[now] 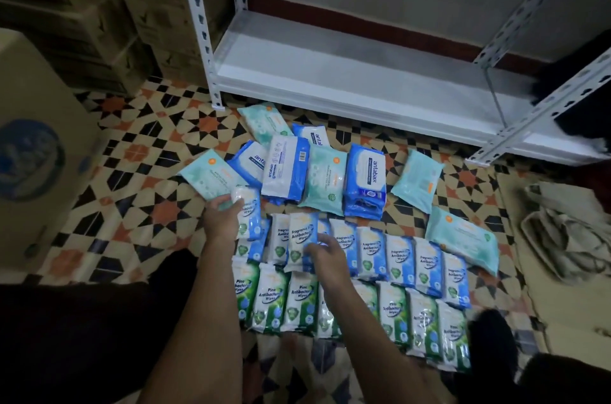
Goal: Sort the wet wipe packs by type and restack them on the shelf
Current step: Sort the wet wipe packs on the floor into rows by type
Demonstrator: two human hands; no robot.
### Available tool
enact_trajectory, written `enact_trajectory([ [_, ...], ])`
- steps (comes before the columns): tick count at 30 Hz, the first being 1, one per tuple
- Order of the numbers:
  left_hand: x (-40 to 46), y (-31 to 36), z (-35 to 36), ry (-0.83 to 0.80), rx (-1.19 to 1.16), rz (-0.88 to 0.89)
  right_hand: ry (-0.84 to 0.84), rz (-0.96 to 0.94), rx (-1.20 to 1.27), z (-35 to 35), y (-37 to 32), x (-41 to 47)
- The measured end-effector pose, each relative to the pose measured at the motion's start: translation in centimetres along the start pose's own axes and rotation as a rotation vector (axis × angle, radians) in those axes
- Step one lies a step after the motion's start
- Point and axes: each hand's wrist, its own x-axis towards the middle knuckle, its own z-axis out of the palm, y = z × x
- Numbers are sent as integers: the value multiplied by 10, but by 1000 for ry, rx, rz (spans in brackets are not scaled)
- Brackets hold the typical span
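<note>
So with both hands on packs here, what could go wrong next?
1. The left hand holds a pale green pack together with a blue-and-white pack; two types could get stacked together.
2. The right hand rests on the blue row, and may knock its packs over.
</note>
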Motion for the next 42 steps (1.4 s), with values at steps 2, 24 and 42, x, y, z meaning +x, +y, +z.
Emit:
enact_trajectory([
  [2, 2, -6, 2, -74, 149, -3, 4, 43, -27, 11, -1, 3],
  [24, 4, -45, 7, -160, 462, 7, -149, -197, -754, 64, -19, 33],
  [42, -17, -29, 25, -119, 571, 96, -173, -342, -793, -10, 0, 31],
])
